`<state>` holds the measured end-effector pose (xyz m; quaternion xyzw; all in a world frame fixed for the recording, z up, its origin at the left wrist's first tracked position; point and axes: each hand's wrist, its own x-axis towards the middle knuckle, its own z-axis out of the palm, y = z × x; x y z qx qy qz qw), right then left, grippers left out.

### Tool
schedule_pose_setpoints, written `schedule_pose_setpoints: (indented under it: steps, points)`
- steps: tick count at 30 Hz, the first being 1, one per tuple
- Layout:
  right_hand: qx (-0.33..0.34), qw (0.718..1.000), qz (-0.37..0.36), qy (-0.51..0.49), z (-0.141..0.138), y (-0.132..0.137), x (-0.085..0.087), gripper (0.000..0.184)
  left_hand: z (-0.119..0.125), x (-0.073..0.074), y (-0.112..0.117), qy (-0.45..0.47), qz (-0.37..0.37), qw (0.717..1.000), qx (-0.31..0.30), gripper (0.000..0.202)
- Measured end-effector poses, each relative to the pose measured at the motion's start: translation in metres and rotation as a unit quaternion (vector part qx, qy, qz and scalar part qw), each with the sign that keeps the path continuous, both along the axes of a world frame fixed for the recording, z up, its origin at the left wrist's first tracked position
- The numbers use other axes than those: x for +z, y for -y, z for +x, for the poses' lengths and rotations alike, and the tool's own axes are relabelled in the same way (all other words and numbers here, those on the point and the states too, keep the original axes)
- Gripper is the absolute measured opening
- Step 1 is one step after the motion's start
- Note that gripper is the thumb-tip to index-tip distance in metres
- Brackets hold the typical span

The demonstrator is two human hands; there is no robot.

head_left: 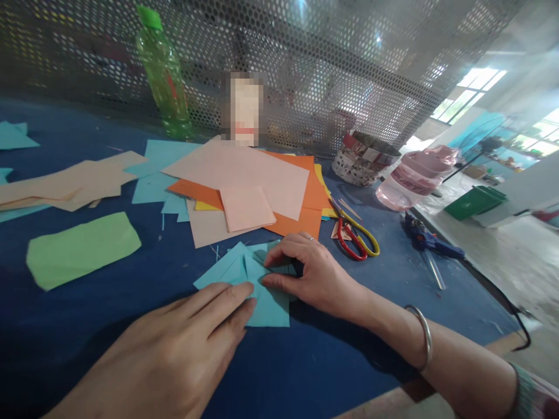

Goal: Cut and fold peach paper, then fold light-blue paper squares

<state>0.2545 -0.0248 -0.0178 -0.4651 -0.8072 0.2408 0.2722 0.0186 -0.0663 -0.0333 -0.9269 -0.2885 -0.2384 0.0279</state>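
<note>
A folded light blue paper [244, 269] lies on the dark blue table [144, 273] in front of me. My left hand [183, 343] lies flat with fingers stretched out, its fingertips pressing the paper's near edge. My right hand [312, 272] rests on the paper's right side, thumb and forefinger pinched together on a fold. A ring is on that hand and a metal bangle [423, 336] on its wrist.
Behind the paper lies a stack of pink, orange, yellow and blue sheets [244, 180]. A green paper piece [81, 247] lies left. Red-and-yellow scissors [356, 235], a blue glue gun [425, 240], a pink jug [414, 174], a round container [362, 157] and a green bottle [163, 73] stand around.
</note>
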Motion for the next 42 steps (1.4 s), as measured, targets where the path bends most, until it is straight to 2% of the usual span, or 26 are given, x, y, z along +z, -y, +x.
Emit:
schedule_pose_setpoints:
  steps: [3, 10, 16, 20, 26, 30, 38, 42]
  points:
    - [0.000, 1.000, -0.007, -0.001, -0.0003, 0.0008, 0.0012, 0.014, -0.0020, -0.0020, -0.0021, -0.002, 0.030, 0.999, -0.042, 0.040]
    - [-0.012, 1.000, -0.021, 0.001, -0.0007, 0.0014, 0.0020, 0.013, -0.0054, -0.0031, -0.0043, -0.015, 0.039, 0.997, -0.059, 0.039]
    - [-0.040, 0.999, -0.008, 0.016, -0.0068, 0.0034, -0.0004, 0.019, -0.0059, 0.0013, -0.0040, -0.048, 0.018, 0.997, -0.050, 0.043]
    - [-0.046, 0.999, -0.005, 0.018, -0.0078, 0.0042, -0.0008, 0.019, -0.0072, -0.0025, -0.0040, -0.054, 0.000, 0.997, -0.053, 0.043]
    - [-0.046, 0.999, -0.010, 0.020, -0.0071, 0.0027, 0.0003, 0.017, -0.0079, -0.0001, -0.0056, -0.043, 0.018, 0.997, -0.058, 0.043]
    - [-0.042, 0.999, -0.011, 0.019, -0.0065, 0.0025, 0.0006, 0.016, -0.0058, 0.0035, -0.0054, -0.044, 0.025, 0.998, -0.048, 0.040]
    - [-0.032, 0.999, -0.012, 0.007, -0.0035, 0.0012, -0.0001, 0.014, -0.0043, -0.0011, -0.0029, -0.031, 0.032, 0.998, -0.055, 0.034]
    - [-0.003, 1.000, -0.001, 0.000, -0.0003, -0.0007, -0.0019, 0.017, -0.0045, -0.0004, -0.0058, -0.014, 0.039, 0.997, -0.070, 0.033]
